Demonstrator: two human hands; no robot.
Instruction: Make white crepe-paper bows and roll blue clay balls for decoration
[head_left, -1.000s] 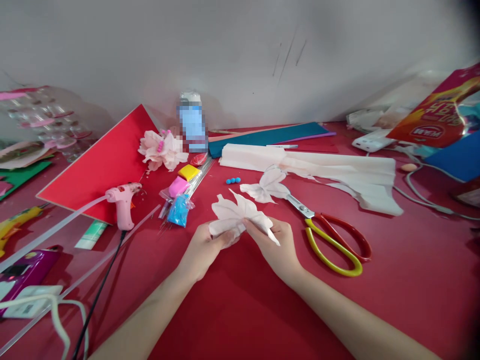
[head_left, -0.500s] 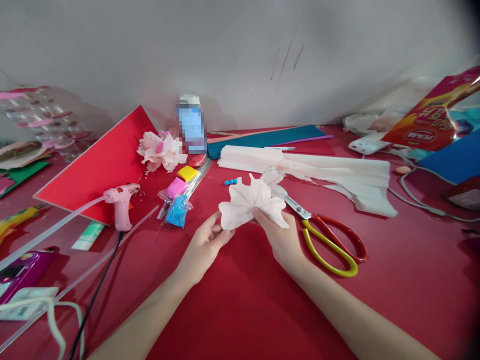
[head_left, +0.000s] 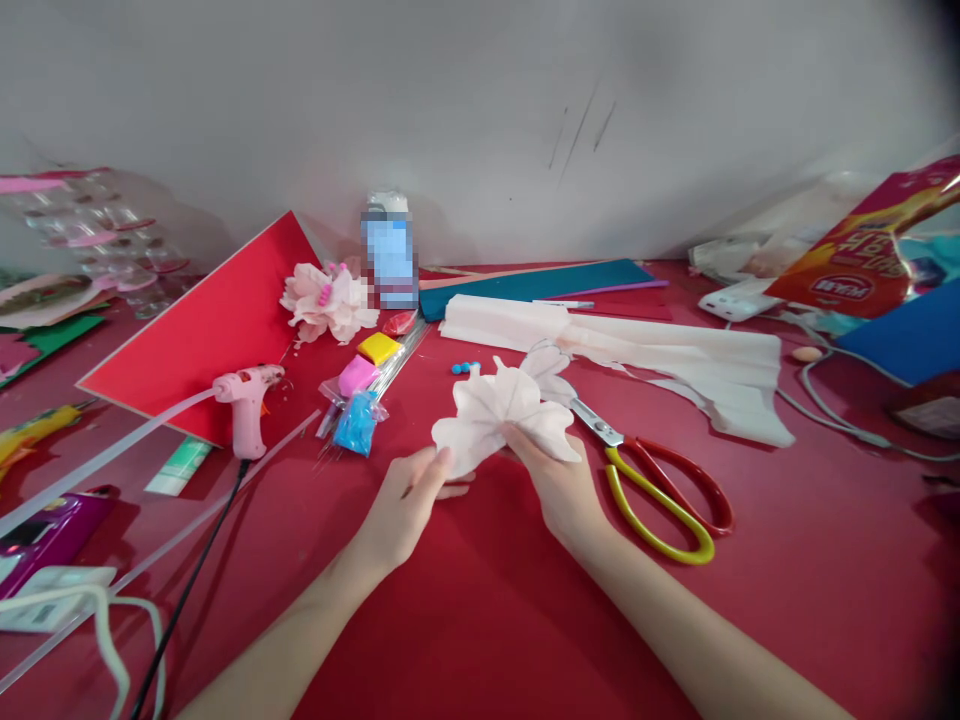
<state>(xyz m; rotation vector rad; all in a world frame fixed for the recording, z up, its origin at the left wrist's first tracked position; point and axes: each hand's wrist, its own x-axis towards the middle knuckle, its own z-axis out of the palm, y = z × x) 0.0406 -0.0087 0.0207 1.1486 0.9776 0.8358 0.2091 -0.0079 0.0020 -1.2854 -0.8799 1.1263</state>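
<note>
Between my hands is a pale paper flower (head_left: pixel 499 405) with scalloped, spread petals and faint pencil lines. My right hand (head_left: pixel 559 475) pinches it near its middle, thumb on top. At its left edge, my left hand (head_left: pixel 416 500) holds one petal between thumb and fingers. Just behind lies another pale petal cut-out (head_left: pixel 547 370), partly covering the blades of the scissors (head_left: pixel 652 480), which have one red and one yellow handle. A short row of blue beads (head_left: pixel 465 368) sits beyond the flower.
A pink glue gun (head_left: pixel 247 410) rests by a red board (head_left: pixel 195 330) on the left, near a finished pink flower (head_left: pixel 328 300). Small clay packets (head_left: pixel 356 425) and a phone (head_left: pixel 391 260) stand mid-table. Long pale crepe paper (head_left: pixel 675 355) lies behind the scissors; a snack bag (head_left: pixel 855 250) is far right.
My left thumb has come up onto the left petal, which it now presses, and the flower has tilted slightly down to the left. My right hand keeps its hold. The view has shifted slightly.
</note>
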